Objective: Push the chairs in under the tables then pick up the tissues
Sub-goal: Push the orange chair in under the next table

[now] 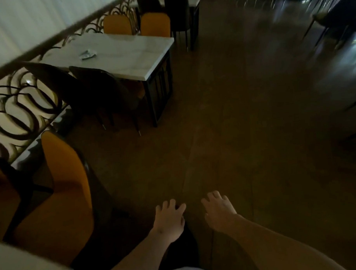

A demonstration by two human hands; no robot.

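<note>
My left hand (170, 218) and my right hand (218, 210) hang low in the frame over the dark floor, fingers spread, holding nothing. An orange chair (68, 189) stands close at my left beside the corner of a white table (20, 265). Further off at the upper left is a white marble table (130, 55) with a crumpled tissue (87, 54) lying on it. Two dark chairs (103, 91) sit at its near side and two orange chairs (155, 24) at its far side, all tucked close to the table.
A decorative railing (16, 96) runs along the left side. Another table with dark chairs (177, 11) stands behind the marble table. More chair legs (326, 28) show blurred at the upper right. Brown floor (243, 122) spreads across the middle and right.
</note>
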